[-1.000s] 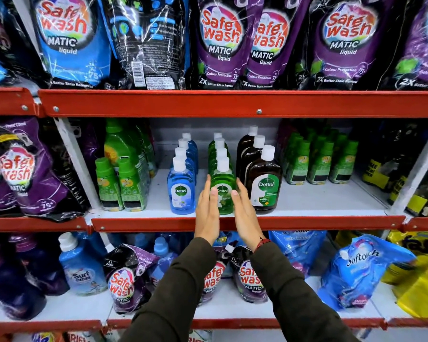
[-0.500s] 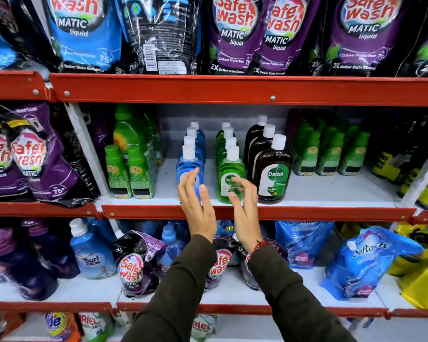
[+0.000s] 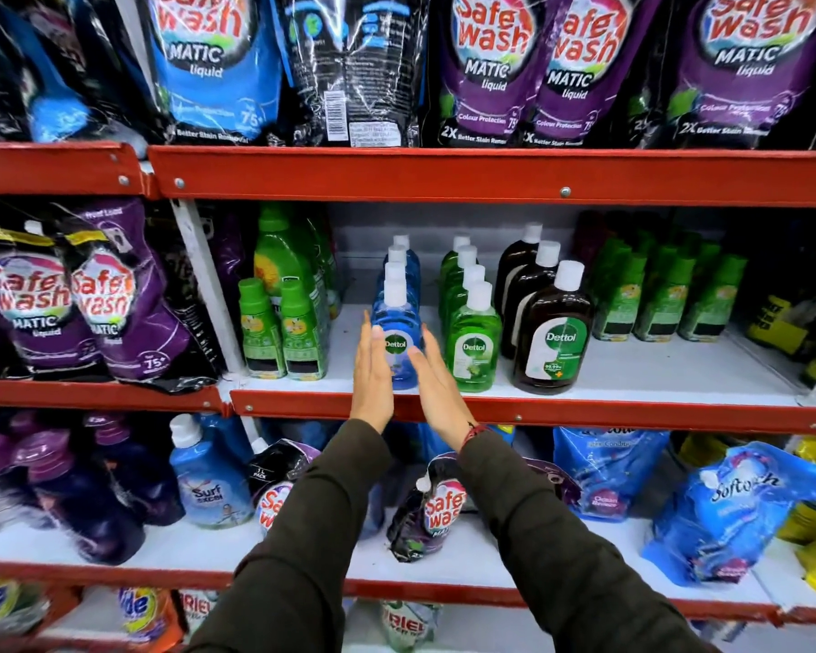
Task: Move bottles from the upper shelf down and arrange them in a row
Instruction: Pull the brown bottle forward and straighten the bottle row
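Note:
On the middle shelf [image 3: 632, 369] stand three front-to-back rows of Dettol bottles with white caps: blue [image 3: 399, 322], green [image 3: 473, 344] and brown [image 3: 553, 341]. My left hand [image 3: 372, 374] and my right hand [image 3: 436, 386] are held flat, palms facing each other, on either side of the front blue bottle. The fingers are straight and lie along the bottle's sides; neither hand wraps around it. Both sleeves are dark olive, and a red band sits on my right wrist.
Small green bottles [image 3: 279, 329] stand left of the blue row, and more green bottles [image 3: 665, 299] stand right of the brown row. Safe Wash pouches [image 3: 491, 68] hang on the shelf above. Pouches and detergent bottles [image 3: 208, 483] fill the shelf below.
Both hands have shifted left from around the front green bottle to around the front blue bottle. The camera view has tilted slightly.

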Demonstrator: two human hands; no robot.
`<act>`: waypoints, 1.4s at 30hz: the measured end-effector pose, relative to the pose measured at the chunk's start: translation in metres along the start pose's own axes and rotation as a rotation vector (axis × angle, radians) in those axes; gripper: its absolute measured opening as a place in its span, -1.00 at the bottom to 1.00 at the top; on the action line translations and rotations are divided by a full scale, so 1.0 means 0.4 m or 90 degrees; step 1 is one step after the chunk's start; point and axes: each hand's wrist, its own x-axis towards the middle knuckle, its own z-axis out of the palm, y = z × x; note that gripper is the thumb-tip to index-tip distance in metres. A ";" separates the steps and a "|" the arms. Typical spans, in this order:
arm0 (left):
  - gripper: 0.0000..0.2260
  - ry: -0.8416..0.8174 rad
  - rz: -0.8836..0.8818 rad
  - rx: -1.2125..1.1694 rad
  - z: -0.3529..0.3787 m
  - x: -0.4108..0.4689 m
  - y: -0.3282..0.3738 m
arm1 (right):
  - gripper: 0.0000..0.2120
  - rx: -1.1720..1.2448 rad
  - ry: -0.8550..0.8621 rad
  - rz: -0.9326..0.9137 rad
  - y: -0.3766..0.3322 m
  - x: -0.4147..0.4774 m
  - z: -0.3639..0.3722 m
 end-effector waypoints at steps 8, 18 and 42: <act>-0.52 -0.013 0.021 0.030 -0.015 -0.006 -0.004 | -0.38 -0.015 0.006 -0.026 0.006 -0.008 -0.005; -0.48 -0.023 0.031 0.028 -0.022 -0.011 -0.011 | -0.25 -0.020 0.010 -0.026 0.017 -0.002 0.005; -0.60 -0.029 0.225 0.036 0.267 -0.163 0.008 | -0.63 0.064 0.486 -0.148 0.070 -0.099 -0.315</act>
